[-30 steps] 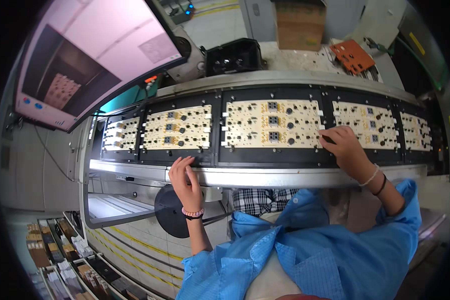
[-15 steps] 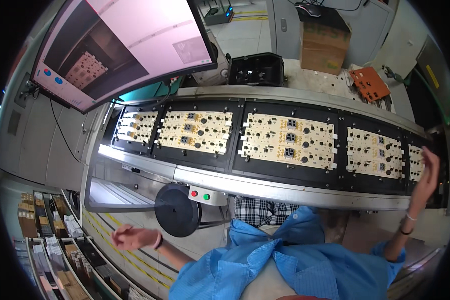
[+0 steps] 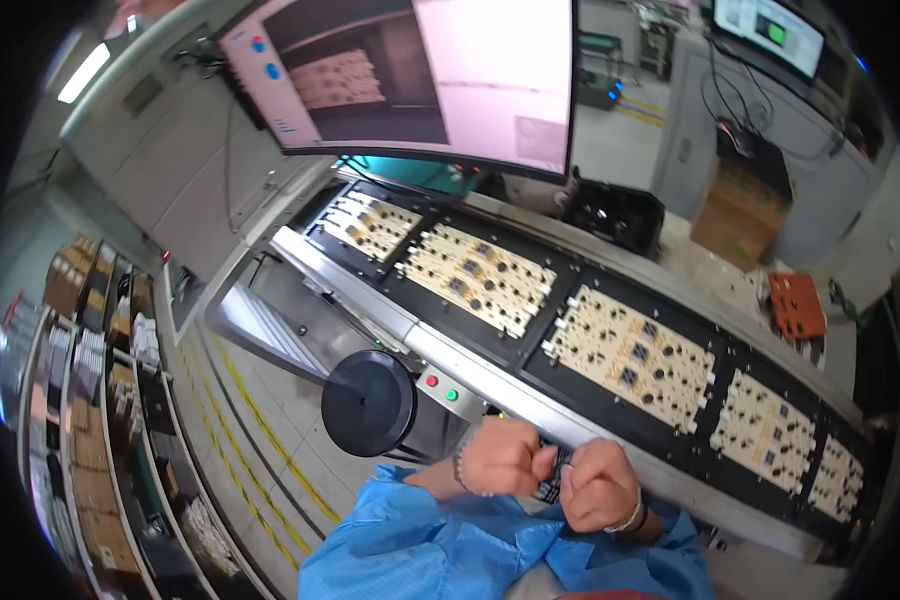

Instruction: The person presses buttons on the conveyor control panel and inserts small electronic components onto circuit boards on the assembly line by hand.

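Note:
My left hand (image 3: 505, 458) and my right hand (image 3: 602, 487) are close together in front of my blue smock, by the near rail of the conveyor. Both are curled into fists, and whatever may lie inside the fingers is hidden. Dark checked cloth (image 3: 548, 489) shows in the gap between them. Beyond the rail, cream circuit board panels (image 3: 630, 355) lie in black carrier trays (image 3: 540, 362) in a row along the conveyor. Neither hand touches a board. Just left of my left hand is a small control box (image 3: 451, 396) with a red and a green button.
A large monitor (image 3: 500, 75) overhangs the far left of the conveyor. A round black stool (image 3: 368, 402) stands below the near rail. At the back are a black bin (image 3: 615, 215), a cardboard box (image 3: 740, 215) and an orange plate (image 3: 796, 306). Shelving (image 3: 95, 440) holds boxes at left.
My hands, spread wide apart with loose fingers before, have come together in front of my body and closed. The view has turned, so the conveyor now slants down to the right.

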Motion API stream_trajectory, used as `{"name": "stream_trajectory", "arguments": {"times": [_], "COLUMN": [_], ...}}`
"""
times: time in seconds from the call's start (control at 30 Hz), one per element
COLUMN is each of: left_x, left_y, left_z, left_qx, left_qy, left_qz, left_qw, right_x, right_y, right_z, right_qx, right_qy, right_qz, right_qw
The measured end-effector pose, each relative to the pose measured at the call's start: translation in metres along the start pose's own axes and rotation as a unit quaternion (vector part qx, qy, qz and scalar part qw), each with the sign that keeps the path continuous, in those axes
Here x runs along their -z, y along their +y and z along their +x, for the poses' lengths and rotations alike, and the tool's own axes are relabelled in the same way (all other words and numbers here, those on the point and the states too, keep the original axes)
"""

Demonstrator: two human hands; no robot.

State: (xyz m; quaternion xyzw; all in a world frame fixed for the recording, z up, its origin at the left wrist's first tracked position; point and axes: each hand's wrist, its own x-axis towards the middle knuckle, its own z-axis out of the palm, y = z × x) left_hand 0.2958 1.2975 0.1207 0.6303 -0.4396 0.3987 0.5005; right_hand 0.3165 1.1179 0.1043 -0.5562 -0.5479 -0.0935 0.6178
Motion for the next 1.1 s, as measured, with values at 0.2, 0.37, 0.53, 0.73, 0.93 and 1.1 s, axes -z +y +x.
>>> {"name": "stream_trajectory", "arguments": {"times": [0.2,0.37,0.53,0.73,0.93,1.1], "left_x": [-0.012,-0.048,-0.094,-0.083,-0.077,-0.102], "left_y": [0.019,0.000,-0.038,-0.035,-0.042,-0.039], "left_z": [0.014,-0.044,-0.083,-0.049,-0.039,-0.035], "left_qx": [-0.144,0.164,0.374,0.328,0.503,0.540], "left_qy": [0.061,0.059,0.109,0.177,0.312,0.126], "left_qz": [-0.150,0.065,-0.020,-0.191,-0.480,-0.534], "left_qw": [0.976,0.983,0.921,0.908,0.647,0.639], "right_x": [-0.033,-0.040,-0.026,-0.045,-0.062,-0.098], "right_y": [0.006,0.043,0.054,0.031,0.014,0.011], "right_z": [-0.010,0.006,-0.014,0.003,0.023,0.037], "right_qx": [0.013,-0.039,-0.185,0.012,0.095,-0.003], "right_qy": [0.102,0.320,0.494,0.424,0.057,-0.060], "right_qz": [0.113,-0.064,0.117,0.051,0.093,0.228], "right_qw": [0.988,0.944,0.842,0.904,0.989,0.972]}}
